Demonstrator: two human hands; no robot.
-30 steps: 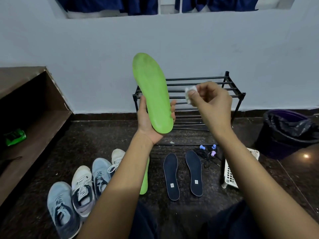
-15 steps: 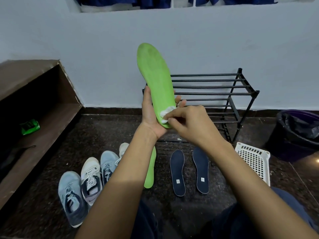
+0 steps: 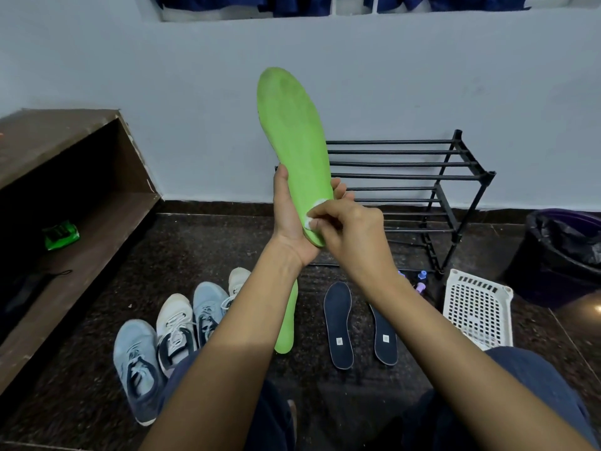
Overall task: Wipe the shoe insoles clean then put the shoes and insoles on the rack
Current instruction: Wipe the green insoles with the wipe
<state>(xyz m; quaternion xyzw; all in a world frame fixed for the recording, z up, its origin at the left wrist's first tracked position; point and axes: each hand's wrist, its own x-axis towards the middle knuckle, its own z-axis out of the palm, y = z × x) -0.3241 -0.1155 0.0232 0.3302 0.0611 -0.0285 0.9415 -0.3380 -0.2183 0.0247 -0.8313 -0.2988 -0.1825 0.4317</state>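
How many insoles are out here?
4. One green insole upright in the left hand; a second green insole on the floor, partly behind that arm; two dark insoles side by side right of it. Others may hide inside the shoes.

A single wide-angle camera, worn on the person's head, is looking forward and down. It is facing a pale wall (image 3: 422, 76) with a black rack (image 3: 406, 175) against it, across a dark floor (image 3: 227, 242). Both forearms are reaching in from the bottom edge. Close to the lens, at frame centre, the left hand (image 3: 289, 222) is gripping a green insole (image 3: 292, 131) and the right hand (image 3: 351, 232) is pinching a white wipe (image 3: 313, 219) against it. Straight lines are bowing towards the edges.
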